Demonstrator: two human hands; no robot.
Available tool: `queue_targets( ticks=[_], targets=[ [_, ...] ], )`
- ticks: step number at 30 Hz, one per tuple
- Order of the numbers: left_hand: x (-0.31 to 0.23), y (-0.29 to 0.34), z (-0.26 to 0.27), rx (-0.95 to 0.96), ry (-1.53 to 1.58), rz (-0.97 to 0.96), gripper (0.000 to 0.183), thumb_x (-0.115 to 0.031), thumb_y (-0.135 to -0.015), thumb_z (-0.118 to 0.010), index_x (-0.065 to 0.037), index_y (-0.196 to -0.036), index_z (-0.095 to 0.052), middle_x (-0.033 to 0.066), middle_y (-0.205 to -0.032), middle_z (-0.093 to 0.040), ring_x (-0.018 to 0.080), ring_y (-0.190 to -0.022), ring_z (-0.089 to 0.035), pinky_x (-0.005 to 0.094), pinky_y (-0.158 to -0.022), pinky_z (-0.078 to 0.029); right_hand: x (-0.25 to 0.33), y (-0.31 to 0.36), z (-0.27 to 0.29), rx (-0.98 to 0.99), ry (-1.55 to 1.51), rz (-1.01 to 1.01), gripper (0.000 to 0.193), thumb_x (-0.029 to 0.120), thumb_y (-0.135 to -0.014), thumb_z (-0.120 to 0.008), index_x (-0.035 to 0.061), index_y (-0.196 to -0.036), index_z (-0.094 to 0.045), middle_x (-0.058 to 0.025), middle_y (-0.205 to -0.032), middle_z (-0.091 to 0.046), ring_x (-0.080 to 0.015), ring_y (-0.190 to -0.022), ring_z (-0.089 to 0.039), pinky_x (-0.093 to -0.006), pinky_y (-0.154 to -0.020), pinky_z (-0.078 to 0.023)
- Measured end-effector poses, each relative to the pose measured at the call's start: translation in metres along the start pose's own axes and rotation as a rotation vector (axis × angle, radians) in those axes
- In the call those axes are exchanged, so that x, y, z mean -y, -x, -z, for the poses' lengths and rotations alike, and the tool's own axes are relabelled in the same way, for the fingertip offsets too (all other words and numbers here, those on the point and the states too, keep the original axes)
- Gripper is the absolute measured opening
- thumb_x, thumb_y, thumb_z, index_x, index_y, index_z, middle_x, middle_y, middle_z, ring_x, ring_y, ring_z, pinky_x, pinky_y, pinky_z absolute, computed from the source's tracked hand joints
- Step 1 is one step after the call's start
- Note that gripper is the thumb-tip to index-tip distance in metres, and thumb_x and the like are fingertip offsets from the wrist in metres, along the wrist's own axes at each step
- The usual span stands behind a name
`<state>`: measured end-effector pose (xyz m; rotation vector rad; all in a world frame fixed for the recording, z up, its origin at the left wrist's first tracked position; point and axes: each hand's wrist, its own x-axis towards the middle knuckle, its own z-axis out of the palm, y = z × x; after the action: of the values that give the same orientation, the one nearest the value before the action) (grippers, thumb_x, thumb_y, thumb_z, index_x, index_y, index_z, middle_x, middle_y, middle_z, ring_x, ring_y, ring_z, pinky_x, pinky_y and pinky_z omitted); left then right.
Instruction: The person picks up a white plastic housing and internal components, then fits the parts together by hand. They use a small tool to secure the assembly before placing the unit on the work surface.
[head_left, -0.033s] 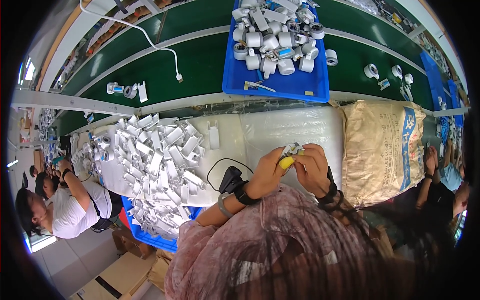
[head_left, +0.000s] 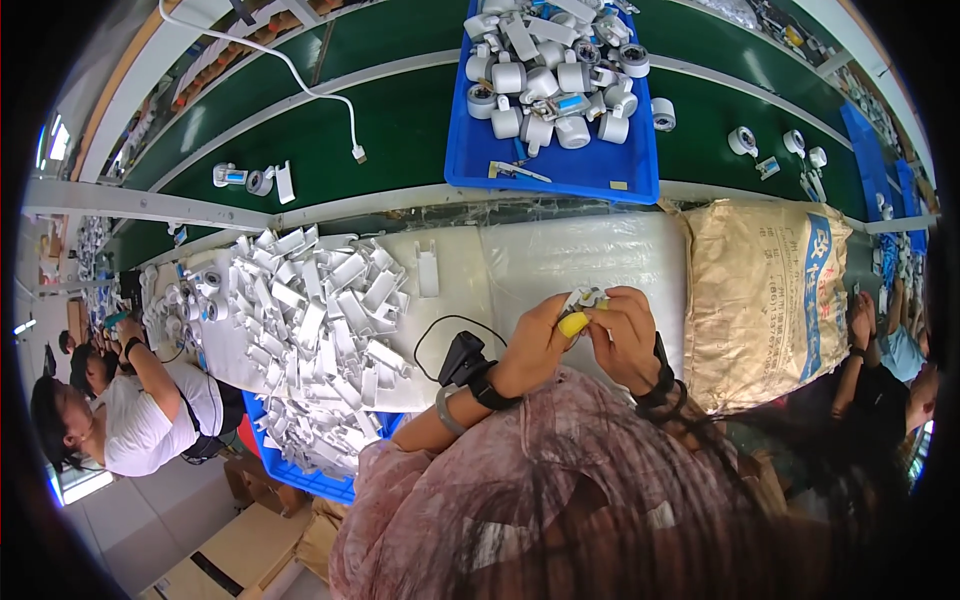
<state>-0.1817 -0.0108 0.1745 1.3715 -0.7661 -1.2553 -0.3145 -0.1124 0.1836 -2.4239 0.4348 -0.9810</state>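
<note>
Over the middle of the covered bench, my left hand point(head_left: 535, 345) and my right hand point(head_left: 626, 345) come together, fingers closed and pinching. Between their fingertips is a small white plastic part point(head_left: 587, 298) with a rounded yellow piece point(head_left: 573, 323) just below it. Fingers hide much of both, so I cannot tell whether the two are joined. To the left lies a big heap of white channel-shaped plastic pieces point(head_left: 325, 310). One such piece point(head_left: 428, 272) stands apart from the heap, closer to my hands.
A blue tray point(head_left: 600, 185) of white round housings sits on the green conveyor point(head_left: 400, 130) ahead. A brown paper sack point(head_left: 750, 300) lies on the right. A white cable point(head_left: 300, 85) hangs at upper left. Below the heap is a blue bin point(head_left: 335, 487). People work on both sides.
</note>
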Motion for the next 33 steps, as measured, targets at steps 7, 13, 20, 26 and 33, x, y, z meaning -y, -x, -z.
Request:
queue_targets(
  ticks=[7, 13, 20, 26, 33],
  targets=[
    [0.000, -0.002, 0.003, -0.026, -0.167, -0.144, 0.018, -0.007, -0.094, -0.049, 0.000, -0.109, -0.056, 0.0005, -0.069, -0.051, 0.0078, -0.060, -0.045, 0.0246, -0.053, -0.039, 0.004, 0.000, -0.001, -0.021, 0.002, -0.015, 0.030, -0.007, -0.065, -0.074, 0.0028, -0.091, -0.065, -0.0098, -0.084, -0.056, -0.0333, -0.085, -0.059, -0.0401, -0.075, -0.051],
    [0.003, -0.003, 0.004, -0.020, -0.193, -0.216, 0.019, -0.004, -0.092, -0.049, 0.000, -0.110, -0.055, 0.0020, -0.071, -0.053, 0.0098, -0.062, -0.047, 0.0263, -0.056, -0.041, -0.004, 0.003, -0.002, -0.020, -0.037, 0.039, 0.029, -0.007, -0.065, -0.074, 0.0023, -0.091, -0.064, -0.0104, -0.084, -0.056, -0.0331, -0.085, -0.059, -0.0405, -0.077, -0.052],
    [0.003, 0.001, 0.002, -0.014, -0.103, -0.105, 0.017, -0.008, -0.095, -0.047, 0.000, -0.108, -0.055, -0.0007, -0.067, -0.050, 0.0061, -0.058, -0.042, 0.0238, -0.051, -0.036, 0.000, 0.003, -0.003, -0.023, -0.025, 0.014, 0.028, -0.006, -0.066, -0.074, 0.0021, -0.090, -0.064, -0.0100, -0.084, -0.055, -0.0327, -0.086, -0.060, -0.0414, -0.077, -0.053],
    [0.001, 0.003, -0.001, -0.061, -0.151, -0.142, 0.017, -0.009, -0.095, -0.049, 0.001, -0.105, -0.056, 0.0010, -0.067, -0.052, 0.0073, -0.058, -0.045, 0.0243, -0.051, -0.038, 0.004, 0.003, -0.003, -0.024, -0.027, -0.006, 0.027, -0.006, -0.066, -0.074, 0.0023, -0.090, -0.065, -0.0096, -0.081, -0.054, -0.0317, -0.080, -0.060, -0.0423, -0.079, -0.054],
    [0.003, 0.003, -0.004, -0.156, -0.249, -0.226, 0.017, -0.009, -0.094, -0.050, 0.002, -0.105, -0.057, 0.0044, -0.068, -0.053, 0.0090, -0.060, -0.048, 0.0255, -0.054, -0.042, 0.008, 0.000, -0.007, -0.054, -0.015, -0.040, 0.026, -0.007, -0.068, -0.073, 0.0025, -0.090, -0.065, -0.0101, -0.081, -0.054, -0.0313, -0.079, -0.059, -0.0423, -0.081, -0.055]
  ],
)
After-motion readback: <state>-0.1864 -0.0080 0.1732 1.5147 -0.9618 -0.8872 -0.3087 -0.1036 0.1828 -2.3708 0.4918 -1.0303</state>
